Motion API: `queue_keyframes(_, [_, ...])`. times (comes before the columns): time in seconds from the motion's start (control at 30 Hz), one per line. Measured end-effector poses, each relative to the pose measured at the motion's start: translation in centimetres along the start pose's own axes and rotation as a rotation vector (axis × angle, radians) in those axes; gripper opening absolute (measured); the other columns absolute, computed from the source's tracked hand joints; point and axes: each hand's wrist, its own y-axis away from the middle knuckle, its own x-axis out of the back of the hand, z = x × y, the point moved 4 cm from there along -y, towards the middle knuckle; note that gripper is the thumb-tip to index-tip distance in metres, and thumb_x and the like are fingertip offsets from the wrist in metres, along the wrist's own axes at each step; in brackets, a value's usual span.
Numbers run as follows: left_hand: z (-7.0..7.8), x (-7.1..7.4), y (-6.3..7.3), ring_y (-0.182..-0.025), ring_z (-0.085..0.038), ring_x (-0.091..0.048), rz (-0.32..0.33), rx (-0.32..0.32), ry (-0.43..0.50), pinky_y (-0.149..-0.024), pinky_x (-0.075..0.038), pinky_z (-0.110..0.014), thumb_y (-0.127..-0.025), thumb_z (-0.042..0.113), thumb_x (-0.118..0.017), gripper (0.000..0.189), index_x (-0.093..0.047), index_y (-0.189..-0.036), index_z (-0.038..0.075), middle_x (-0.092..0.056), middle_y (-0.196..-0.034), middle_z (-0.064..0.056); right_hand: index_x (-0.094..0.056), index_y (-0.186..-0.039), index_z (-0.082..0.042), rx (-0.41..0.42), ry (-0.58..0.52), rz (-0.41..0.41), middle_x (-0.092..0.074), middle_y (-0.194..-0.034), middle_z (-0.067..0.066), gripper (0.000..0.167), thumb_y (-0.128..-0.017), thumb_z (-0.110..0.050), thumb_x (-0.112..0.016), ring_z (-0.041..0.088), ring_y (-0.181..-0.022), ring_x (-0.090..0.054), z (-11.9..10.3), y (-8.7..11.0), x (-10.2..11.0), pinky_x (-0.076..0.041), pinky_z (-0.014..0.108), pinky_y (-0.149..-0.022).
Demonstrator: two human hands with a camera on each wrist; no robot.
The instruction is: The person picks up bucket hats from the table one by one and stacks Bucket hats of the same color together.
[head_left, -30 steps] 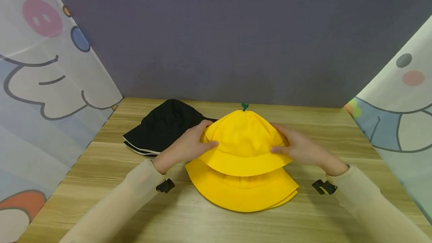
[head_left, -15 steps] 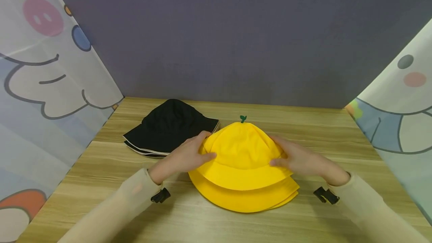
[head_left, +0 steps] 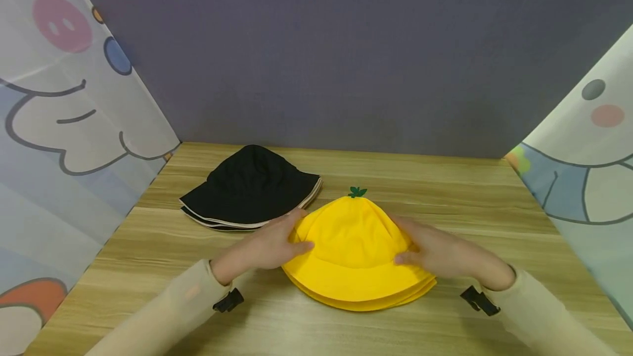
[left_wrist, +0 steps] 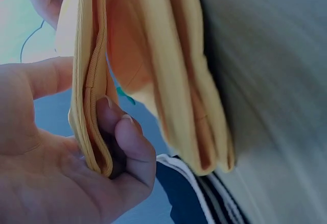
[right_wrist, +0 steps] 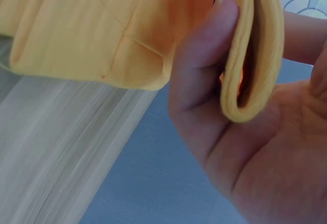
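A yellow bucket hat (head_left: 348, 235) with a small green sprout on its crown is gripped at both sides. My left hand (head_left: 271, 246) pinches its left edge, thumb in front and fingers curled behind. On the opposite side my right hand (head_left: 440, 250) grips the right edge the same way; in the right wrist view the fingers (right_wrist: 196, 76) curl round the doubled cloth. Directly beneath are more yellow hats (left_wrist: 171, 76), stacked, with only a thin strip of brim showing in the head view. The left wrist view shows a gap between the held hat and that stack.
Black bucket hats (head_left: 252, 191) with pale-edged brims lie stacked at the back left, close to my left hand. A grey panel (head_left: 316, 59) rises behind the wooden table (head_left: 163, 257). Cartoon-printed sheets (head_left: 34, 125) flank both sides.
Both hands have lowered the yellow hat toward the person, down over the yellow stack, so less of the lower brims shows. More of the black hats' right brim has come into sight.
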Motion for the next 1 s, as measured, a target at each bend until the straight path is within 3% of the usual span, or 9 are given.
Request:
queue_keyframes(0.17, [-0.4, -0.8, 0.3, -0.097, -0.014, -0.057, -0.002, -0.022, 0.006, -0.087, -0.048, -0.039, -0.097, 0.03, -0.071, 0.051, -0.049, -0.14, 0.013, -0.061, -0.112, 0.002, -0.019, -0.161, 0.0, -0.022, -0.002, -0.02, -0.027, -0.163, 0.023, 0.083, -0.101, -0.036, -0.064, 0.044, -0.147, -0.03, 0.2, 0.1, -0.8, -0.027, 0.063, -0.113])
queue_keyframes(0.27, [-0.7, -1.4, 0.4, -0.111, -0.019, -0.058, 0.008, -0.012, -0.035, -0.096, -0.047, -0.043, -0.097, 0.031, -0.07, 0.056, -0.047, -0.143, 0.01, -0.06, -0.127, -0.004, -0.019, -0.16, 0.003, -0.022, 0.011, -0.022, -0.025, -0.162, 0.025, 0.083, -0.101, -0.033, -0.064, 0.046, -0.147, -0.028, 0.5, 0.0, -1.3, -0.026, 0.064, -0.114])
queue_keyframes(0.4, [-1.1, -2.1, 0.4, -0.135, -0.029, -0.048, 0.016, 0.021, -0.104, -0.108, -0.04, -0.05, -0.099, 0.035, -0.067, 0.065, -0.042, -0.152, 0.006, -0.048, -0.15, -0.012, -0.02, -0.159, 0.005, -0.036, 0.028, -0.026, -0.025, -0.162, 0.027, 0.081, -0.101, -0.032, -0.064, 0.047, -0.147, -0.027, 1.0, -0.3, -1.9, -0.025, 0.064, -0.114])
queue_keyframes(0.6, [-1.3, -2.6, 0.3, -0.139, -0.037, -0.043, 0.018, 0.061, -0.19, -0.11, -0.039, -0.054, -0.101, 0.039, -0.063, 0.066, -0.04, -0.155, 0.008, -0.041, -0.155, -0.019, -0.019, -0.16, 0.003, -0.087, 0.069, -0.041, -0.027, -0.16, 0.03, 0.081, -0.102, -0.032, -0.064, 0.047, -0.146, -0.028, 1.6, -0.8, -2.7, -0.028, 0.064, -0.113])
queue_keyframes(0.67, [-1.2, -2.7, 0.1, -0.138, -0.039, -0.044, 0.02, 0.064, -0.227, -0.109, -0.039, -0.054, -0.101, 0.041, -0.062, 0.067, -0.04, -0.155, 0.007, -0.041, -0.153, -0.022, -0.02, -0.16, 0.001, -0.1, 0.108, -0.035, -0.033, -0.156, 0.03, 0.082, -0.101, -0.033, -0.064, 0.044, -0.14, -0.04, 1.6, -0.8, -2.9, -0.036, 0.061, -0.109])
queue_keyframes(0.77, [-1.0, -2.9, 0.1, -0.129, -0.037, -0.05, 0.038, 0.046, -0.307, -0.104, -0.043, -0.05, -0.1, 0.042, -0.062, 0.068, -0.042, -0.154, 0.005, -0.047, -0.144, -0.023, -0.022, -0.161, -0.001, -0.113, 0.208, -0.003, -0.05, -0.138, 0.021, 0.083, -0.1, -0.036, -0.066, 0.03, -0.112, -0.058, 1.4, -0.8, -3.1, -0.051, 0.046, -0.089])
queue_keyframes(0.87, [-0.6, -3.0, 0.2, -0.115, -0.032, -0.05, 0.079, -0.001, -0.418, -0.098, -0.044, -0.046, -0.099, 0.043, -0.063, 0.068, -0.045, -0.151, 0.002, -0.052, -0.13, -0.018, -0.026, -0.16, -0.001, -0.111, 0.326, 0.06, -0.052, -0.112, 0.008, 0.085, -0.097, -0.036, -0.07, 0.017, -0.086, -0.05, 0.9, -0.7, -3.2, -0.045, 0.033, -0.068])
queue_keyframes(0.93, [-0.3, -3.2, 0.3, -0.114, -0.031, -0.048, 0.117, -0.052, -0.514, -0.099, -0.042, -0.046, -0.099, 0.044, -0.063, 0.068, -0.045, -0.15, 0.002, -0.051, -0.129, -0.016, -0.031, -0.157, 0.001, -0.102, 0.403, 0.116, -0.048, -0.104, 0.005, 0.085, -0.094, -0.034, -0.075, 0.017, -0.082, -0.044, 0.4, -0.6, -3.2, -0.04, 0.03, -0.064])
queue_keyframes(1.0, [0.3, -3.4, 0.5, -0.117, -0.032, -0.047, 0.159, -0.125, -0.602, -0.102, -0.04, -0.047, -0.099, 0.04, -0.064, 0.066, -0.045, -0.151, 0.003, -0.05, -0.131, -0.016, -0.038, -0.153, 0.003, -0.076, 0.488, 0.179, -0.049, -0.105, 0.006, 0.084, -0.089, -0.032, -0.08, 0.02, -0.087, -0.048, -0.4, -0.4, -3.3, -0.044, 0.031, -0.067])
